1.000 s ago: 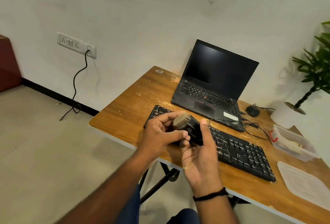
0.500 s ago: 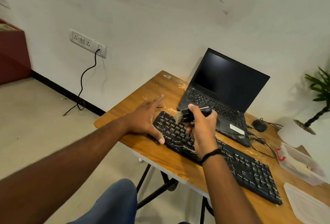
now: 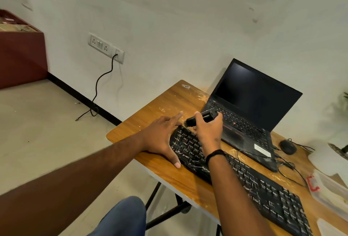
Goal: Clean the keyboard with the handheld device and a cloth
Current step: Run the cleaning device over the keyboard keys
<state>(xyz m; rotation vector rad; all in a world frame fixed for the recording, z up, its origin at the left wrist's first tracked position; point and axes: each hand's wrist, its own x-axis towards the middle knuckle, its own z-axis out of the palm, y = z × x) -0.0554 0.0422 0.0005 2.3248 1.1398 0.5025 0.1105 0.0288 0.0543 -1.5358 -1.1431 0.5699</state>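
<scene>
At the keyboard's (image 3: 244,179) ten-o'clock corner, the right hand (image 3: 208,130) clamps the handheld device (image 3: 202,117), bristles touching keys; the left hand (image 3: 162,136) lies flat, steadying it. Cleaning looks barely begun; no cloth visible.

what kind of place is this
Probably a plain office or home workspace: a small wooden desk against a bare wall carries an open laptop, a separate keyboard and a mouse, with a wall socket nearby.
</scene>
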